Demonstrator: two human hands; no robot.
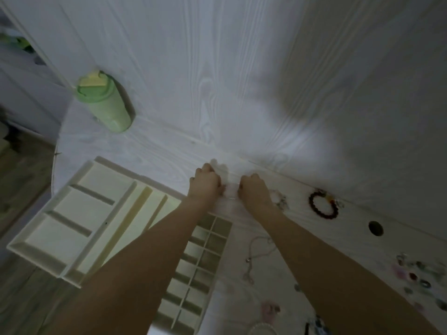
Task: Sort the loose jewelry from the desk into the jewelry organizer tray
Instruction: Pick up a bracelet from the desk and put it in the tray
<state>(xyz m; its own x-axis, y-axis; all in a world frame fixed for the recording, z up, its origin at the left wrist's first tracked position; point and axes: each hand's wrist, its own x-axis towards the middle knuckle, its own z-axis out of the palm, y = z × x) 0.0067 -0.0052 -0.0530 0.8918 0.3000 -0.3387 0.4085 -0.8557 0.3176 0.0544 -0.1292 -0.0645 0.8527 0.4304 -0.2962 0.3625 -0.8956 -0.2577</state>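
Now both our hands, left (205, 183) and right (254, 189), pinch thin clear band (231, 193) stretched between them; tray (79, 221) lies left, left hand nearer.

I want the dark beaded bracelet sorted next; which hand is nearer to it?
Right hand: the dark beaded bracelet lies just to its right. The left hand is farther left, beyond the right hand.
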